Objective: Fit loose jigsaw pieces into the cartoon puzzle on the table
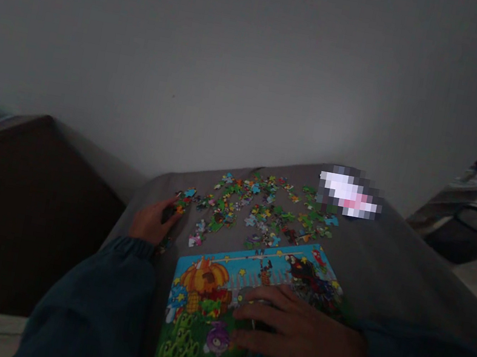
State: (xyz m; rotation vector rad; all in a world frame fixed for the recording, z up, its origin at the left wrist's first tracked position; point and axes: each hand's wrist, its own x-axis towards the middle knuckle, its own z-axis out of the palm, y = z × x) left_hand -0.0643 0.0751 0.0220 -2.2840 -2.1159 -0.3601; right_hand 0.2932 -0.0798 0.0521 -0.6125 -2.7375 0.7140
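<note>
My left hand [153,220] reaches to the left edge of a spread of loose jigsaw puzzle pieces [222,219]. Its thumb and forefinger are apart, curved around a few dark and orange pieces [179,209] that lie on the grey surface; no piece is seen lifted. Flat on a colourful cartoon puzzle [196,312] lies my right hand [297,343], fingers spread. The picture has a pumpkin, green plants and a purple figure under a blue strip of sky. My right hand and sleeve hide its right and lower part.
A grey cloth-covered surface [392,273] bears everything and meets a pale wall [237,80] behind. At its far right lies a bright, blurred-out object [347,193]. A dark brown box-like piece of furniture [29,215] stands left, and a black-framed chair [464,233] right.
</note>
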